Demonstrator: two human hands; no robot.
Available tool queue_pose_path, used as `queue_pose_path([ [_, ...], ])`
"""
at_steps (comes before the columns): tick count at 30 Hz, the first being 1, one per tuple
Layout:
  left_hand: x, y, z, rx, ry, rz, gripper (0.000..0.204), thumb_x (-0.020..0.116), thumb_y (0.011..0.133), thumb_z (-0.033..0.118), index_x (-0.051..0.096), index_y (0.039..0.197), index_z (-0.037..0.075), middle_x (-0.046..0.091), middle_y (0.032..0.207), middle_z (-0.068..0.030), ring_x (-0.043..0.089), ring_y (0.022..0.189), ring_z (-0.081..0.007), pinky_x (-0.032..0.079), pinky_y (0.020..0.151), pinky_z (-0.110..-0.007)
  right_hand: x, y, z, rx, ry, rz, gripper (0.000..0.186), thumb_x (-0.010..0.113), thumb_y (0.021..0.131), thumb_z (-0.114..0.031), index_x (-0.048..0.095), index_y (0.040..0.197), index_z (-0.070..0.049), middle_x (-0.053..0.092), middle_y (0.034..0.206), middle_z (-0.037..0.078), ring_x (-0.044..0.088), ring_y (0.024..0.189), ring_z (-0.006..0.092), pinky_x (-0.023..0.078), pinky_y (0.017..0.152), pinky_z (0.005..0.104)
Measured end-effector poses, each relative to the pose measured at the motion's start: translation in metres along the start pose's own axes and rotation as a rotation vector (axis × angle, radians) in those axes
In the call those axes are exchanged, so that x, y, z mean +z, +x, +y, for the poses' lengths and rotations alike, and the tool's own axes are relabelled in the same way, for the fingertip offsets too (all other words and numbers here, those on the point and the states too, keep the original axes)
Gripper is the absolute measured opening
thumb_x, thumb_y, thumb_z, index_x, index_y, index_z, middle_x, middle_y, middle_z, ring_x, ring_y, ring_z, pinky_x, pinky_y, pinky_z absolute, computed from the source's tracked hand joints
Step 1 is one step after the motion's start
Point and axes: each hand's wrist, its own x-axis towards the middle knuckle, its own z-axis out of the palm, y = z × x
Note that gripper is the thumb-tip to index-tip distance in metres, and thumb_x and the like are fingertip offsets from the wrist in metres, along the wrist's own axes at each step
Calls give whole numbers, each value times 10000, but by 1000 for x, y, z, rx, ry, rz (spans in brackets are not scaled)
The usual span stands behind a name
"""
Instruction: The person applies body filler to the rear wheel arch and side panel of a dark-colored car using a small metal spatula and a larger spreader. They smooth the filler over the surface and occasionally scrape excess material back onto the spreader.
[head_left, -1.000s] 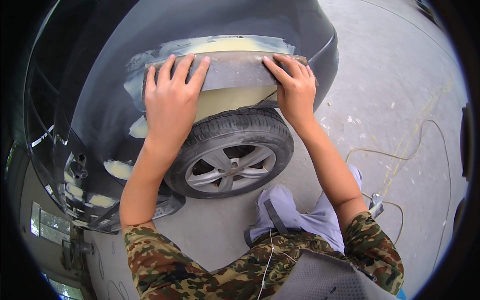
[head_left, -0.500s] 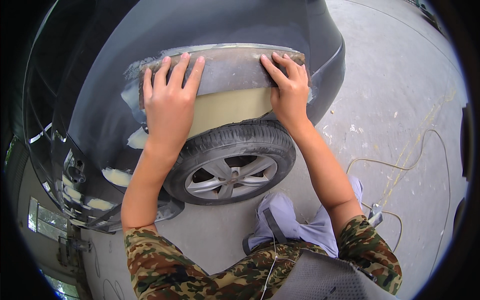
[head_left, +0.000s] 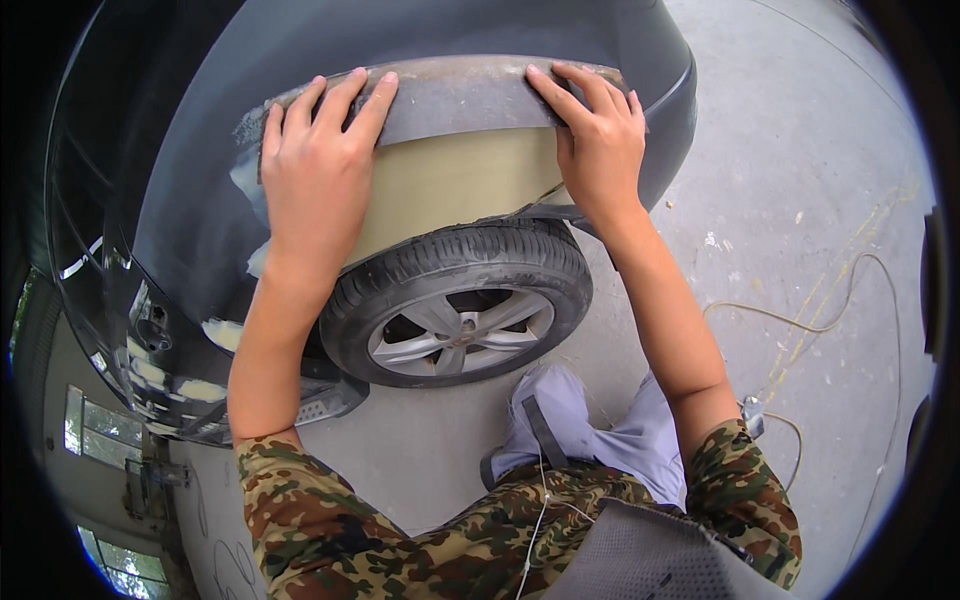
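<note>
Across the grey car panel above the wheel lies a wide, flexible dark grey spreader (head_left: 455, 103) with a brownish, worn upper edge. My left hand (head_left: 315, 175) presses its left end, fingers spread over the face. On its right end my right hand (head_left: 605, 140) rests with bent fingers. Both thumbs are mostly hidden. Smooth beige filler (head_left: 460, 180) coats the panel below the spreader, down to the ragged edge of the wheel arch. Pale filler smears show beside my left hand.
Right under the arch stands the tyre (head_left: 345, 310) with its silver wheel rim (head_left: 465, 325). More beige patches (head_left: 200, 390) mark the dark bodywork at lower left. A thin hose (head_left: 770, 322) curls over the concrete floor (head_left: 780, 220) on the right.
Both hands have slid the spreader upward on the panel, toward the far side. A taller band of beige filler now shows below it.
</note>
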Motion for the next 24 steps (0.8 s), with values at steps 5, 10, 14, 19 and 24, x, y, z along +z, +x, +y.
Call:
queue_pose_path([
  [5, 9, -9, 2, 3, 10, 26, 475, 637, 908, 64, 763, 1347, 195, 734, 1345, -49, 687, 1210, -343, 509, 1084, -552, 12, -7, 3, 18, 93, -16, 691, 676, 784, 74, 761, 1349, -315, 704, 1314, 15, 643, 1272, 327, 453, 1095, 643],
  [10, 10, -24, 5, -5, 17, 3, 486, 644, 909, 78, 761, 1359, 218, 728, 1342, -37, 676, 1219, -338, 499, 1099, -556, 12, -23, -4, 58, 133, -42, 736, 644, 762, 96, 752, 1366, -311, 694, 1347, 18, 633, 1312, 350, 444, 1119, 657],
  [14, 6, -38, 11, -20, 32, -34, 487, 655, 906, 86, 762, 1362, 222, 714, 1366, -38, 666, 1235, -341, 495, 1102, -569, 9, -33, -8, 50, 158, -68, 751, 624, 757, 102, 749, 1376, -306, 692, 1355, 37, 636, 1316, 365, 444, 1133, 646],
  [19, 5, -55, 16, -38, 9, -46, 489, 659, 907, 88, 764, 1363, 228, 704, 1379, -38, 659, 1241, -351, 492, 1096, -595, 8, -48, -17, 51, 148, -72, 771, 600, 729, 115, 762, 1366, -288, 691, 1359, 69, 638, 1317, 372, 440, 1137, 650],
  [24, 4, -70, 20, -61, -9, -53, 476, 666, 906, 96, 774, 1349, 230, 702, 1377, -38, 656, 1239, -359, 495, 1084, -618, 4, -58, -29, 53, 102, -68, 813, 528, 677, 213, 797, 1326, -196, 714, 1347, 125, 668, 1268, 370, 532, 1097, 452],
])
